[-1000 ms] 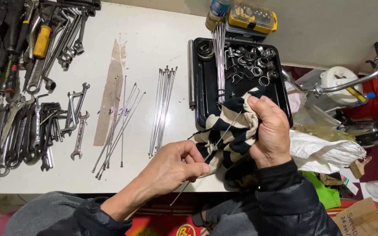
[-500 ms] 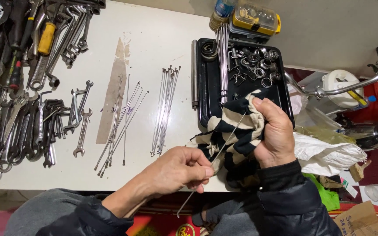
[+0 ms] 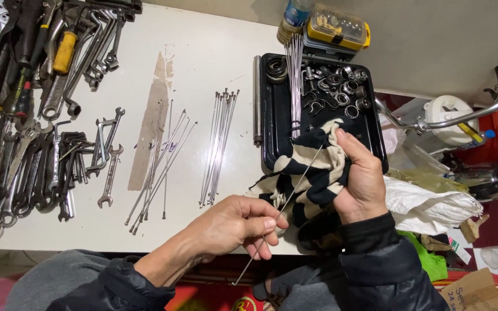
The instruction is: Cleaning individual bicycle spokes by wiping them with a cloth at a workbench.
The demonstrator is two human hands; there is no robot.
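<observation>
In the head view, the left hand (image 3: pixel 234 224) pinched a thin metal spoke (image 3: pixel 286 203) between thumb and fingertips near its lower part, the spoke slanting up and to the right from below the table edge. Its upper length ran into a black-and-cream striped cloth (image 3: pixel 312 170), which the right hand (image 3: pixel 361 181) held bunched, fingers curled and pressed around the fabric and the spoke inside it. Both hands hovered over the near edge of the white table (image 3: pixel 203 52), just in front of a black tray (image 3: pixel 269 115) that held rings, bearings and a bundle of spokes (image 3: pixel 294 86). Two loose groups of spokes (image 3: pixel 219 147) lay on the table to the left of the tray, and wrenches (image 3: pixel 59 155) crowded the far left side.
</observation>
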